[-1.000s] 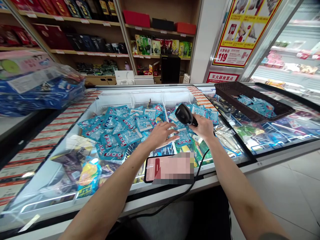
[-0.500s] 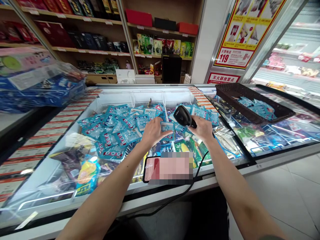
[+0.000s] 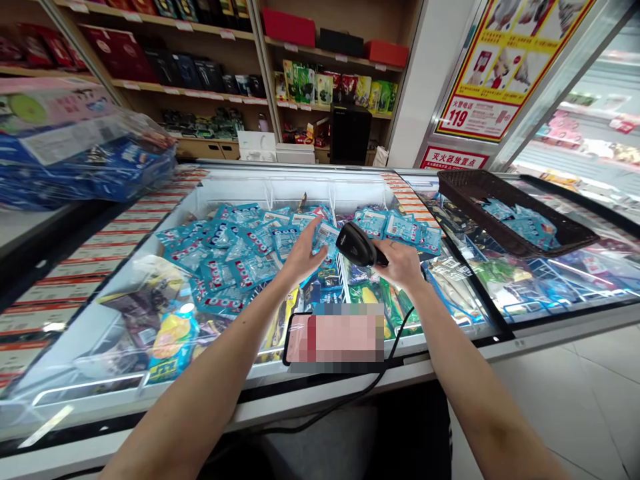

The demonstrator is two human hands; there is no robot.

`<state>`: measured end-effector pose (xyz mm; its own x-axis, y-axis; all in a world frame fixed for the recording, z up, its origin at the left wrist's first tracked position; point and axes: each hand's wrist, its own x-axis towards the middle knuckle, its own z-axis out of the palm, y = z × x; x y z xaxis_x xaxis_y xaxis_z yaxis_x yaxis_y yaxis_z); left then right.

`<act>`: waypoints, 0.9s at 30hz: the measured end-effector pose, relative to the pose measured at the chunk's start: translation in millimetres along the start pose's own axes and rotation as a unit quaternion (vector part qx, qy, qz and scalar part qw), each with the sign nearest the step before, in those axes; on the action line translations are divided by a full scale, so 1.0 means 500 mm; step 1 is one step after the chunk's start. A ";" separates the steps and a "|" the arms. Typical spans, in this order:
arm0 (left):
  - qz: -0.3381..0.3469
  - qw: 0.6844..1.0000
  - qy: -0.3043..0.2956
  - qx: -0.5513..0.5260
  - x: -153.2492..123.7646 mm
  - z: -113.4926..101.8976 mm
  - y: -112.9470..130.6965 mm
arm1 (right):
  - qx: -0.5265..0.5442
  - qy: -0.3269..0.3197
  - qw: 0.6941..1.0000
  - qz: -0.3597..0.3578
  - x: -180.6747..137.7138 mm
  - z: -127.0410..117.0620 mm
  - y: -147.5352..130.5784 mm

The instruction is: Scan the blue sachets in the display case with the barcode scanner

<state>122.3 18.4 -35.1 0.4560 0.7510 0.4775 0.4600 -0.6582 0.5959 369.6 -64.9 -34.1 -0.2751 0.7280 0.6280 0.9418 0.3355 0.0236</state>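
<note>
Over an open chest freezer (image 3: 235, 180) full of blue snack packets (image 3: 235, 250), my left hand (image 3: 303, 255) holds one blue packet (image 3: 326, 237) up by its edge. My right hand (image 3: 400, 265) grips a black corded barcode scanner (image 3: 356, 245), whose head points at that packet from close by. A phone (image 3: 334, 339) with a lit screen lies on the freezer's near glass edge, just below both hands.
A dark wicker basket (image 3: 515, 213) holding a few blue packets rests on the glass lid at right. Wrapped blue boxes (image 3: 75, 160) are stacked at left. Shelves of goods (image 3: 200, 73) line the back wall. The scanner cable (image 3: 350, 393) hangs over the freezer's front edge.
My left hand picked a blue packet out of the pile and raised it. The scanner in my right hand swung left toward the packet.
</note>
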 end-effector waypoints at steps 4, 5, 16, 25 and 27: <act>0.007 0.997 0.077 -0.016 0.000 -0.003 0.008 | 0.009 -0.001 1.000 -0.015 0.000 -0.001 -0.005; 0.007 0.995 0.099 -0.012 0.001 -0.003 0.006 | 0.011 0.000 1.000 -0.016 0.000 0.000 -0.006; -0.021 0.993 0.116 0.016 0.001 -0.001 -0.014 | 0.022 0.004 0.999 -0.032 0.001 -0.002 -0.012; -0.005 0.993 0.107 0.043 0.000 0.006 -0.012 | 0.007 -0.002 0.999 -0.032 0.004 -0.004 -0.017; -0.008 0.994 0.107 0.036 0.001 0.007 -0.015 | 0.012 -0.005 0.999 -0.032 0.003 -0.003 -0.017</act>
<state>121.7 23.8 -41.4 0.2793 0.7498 0.5999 0.5231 -0.6427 0.5598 361.6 -67.3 -32.2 -0.3372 0.7107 0.6174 0.9173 0.3955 0.0457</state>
